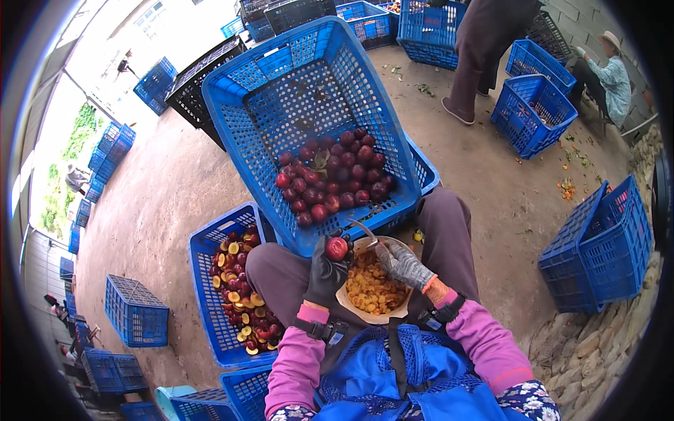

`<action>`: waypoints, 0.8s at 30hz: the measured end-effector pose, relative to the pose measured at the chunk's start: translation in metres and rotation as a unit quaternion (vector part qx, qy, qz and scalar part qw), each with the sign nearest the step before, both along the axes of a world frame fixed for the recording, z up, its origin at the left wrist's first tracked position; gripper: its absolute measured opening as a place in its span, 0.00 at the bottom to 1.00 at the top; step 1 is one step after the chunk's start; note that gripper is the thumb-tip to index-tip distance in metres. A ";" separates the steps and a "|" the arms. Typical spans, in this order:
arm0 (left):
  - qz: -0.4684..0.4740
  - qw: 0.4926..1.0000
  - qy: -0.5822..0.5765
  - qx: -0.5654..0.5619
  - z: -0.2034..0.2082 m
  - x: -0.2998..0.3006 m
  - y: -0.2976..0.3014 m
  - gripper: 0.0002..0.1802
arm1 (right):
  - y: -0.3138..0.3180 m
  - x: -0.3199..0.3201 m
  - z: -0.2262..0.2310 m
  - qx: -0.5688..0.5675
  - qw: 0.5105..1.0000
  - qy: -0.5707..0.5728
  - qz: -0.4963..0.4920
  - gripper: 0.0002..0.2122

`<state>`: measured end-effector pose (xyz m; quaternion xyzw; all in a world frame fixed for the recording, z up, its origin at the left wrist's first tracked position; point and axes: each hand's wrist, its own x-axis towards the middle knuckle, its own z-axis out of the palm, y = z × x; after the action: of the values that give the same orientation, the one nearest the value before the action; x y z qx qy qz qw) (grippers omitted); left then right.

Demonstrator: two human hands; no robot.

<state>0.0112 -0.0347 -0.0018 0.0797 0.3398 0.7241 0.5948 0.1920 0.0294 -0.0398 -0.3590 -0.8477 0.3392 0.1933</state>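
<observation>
My left hand (324,270), in a black glove, is closed around a dark red plum (336,249). In a grey knit glove, my right hand (401,264) grips a small hooked knife (363,229), its curved blade pointing toward the plum but apart from it. Beneath both hands, between my knees, sits a pale bowl (382,319) filled with orange-brown plum stones and bits of flesh. A large blue crate (319,81) tilts toward me just ahead, with whole plums (337,175) gathered at its lower end. Left of my knee, another blue crate (203,309) holds halved plums (242,295) showing yellow flesh.
Black crates (200,74) stand behind the tilted one. More blue crates (137,319) are scattered left, and stacked ones (597,245) lean at right. One person (484,49) stands ahead; another (607,81) sits far right. Leaf scraps and peelings (567,188) litter the floor.
</observation>
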 end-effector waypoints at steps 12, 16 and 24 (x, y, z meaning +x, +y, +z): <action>0.004 1.000 0.028 -0.011 -0.055 -0.002 -0.004 0.18 | -0.031 -0.038 0.014 0.178 0.984 -0.027 0.015 0.15; 0.023 0.973 0.229 0.008 -0.066 0.004 -0.004 0.20 | -0.029 -0.044 0.013 0.110 0.993 -0.033 0.002 0.15; -0.019 0.782 0.622 0.037 -0.040 0.002 -0.005 0.19 | -0.033 -0.049 0.015 0.066 0.994 -0.089 -0.015 0.16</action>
<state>0.0136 -0.0396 -0.0413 0.5411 0.6072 0.5183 0.2644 0.1425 -0.0031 -0.0249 -0.3869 -0.8766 0.2466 0.1450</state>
